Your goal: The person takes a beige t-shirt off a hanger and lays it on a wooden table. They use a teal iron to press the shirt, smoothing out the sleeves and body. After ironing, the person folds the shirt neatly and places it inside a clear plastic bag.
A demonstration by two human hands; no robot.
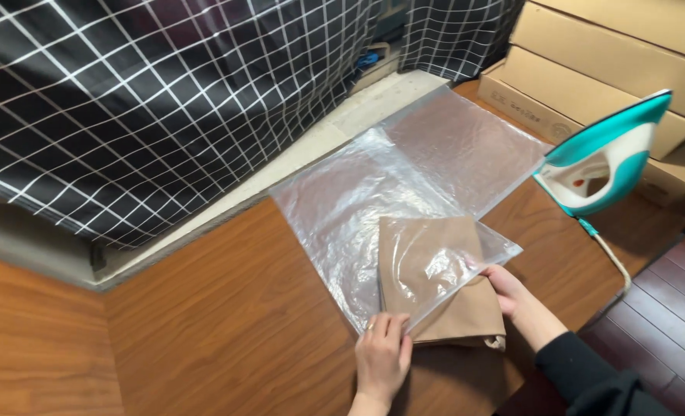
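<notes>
Looking down at a brown wooden table (227, 331), I note a black cloth with a white grid (142, 100) draped along the far edge. Stacked plain tan cardboard boxes (612, 54) sit at the far right; their markings are too faint to tell. A teal and white iron (601, 158) stands on its heel just in front of them, cord trailing to the floor.

A clear plastic bag (358, 208) lies flat mid-table, with a second clear bag (466, 142) partly under it, farther away. A folded tan cloth (446, 293) sits half inside the nearer bag's open mouth, its long axis running away from me into the bag. It lies directly ahead, between both hands.

My left hand (381, 354) pinches the bag's near corner. My right hand (508, 296) grips cloth and bag edge together, and is the hand nearer the cloth.
</notes>
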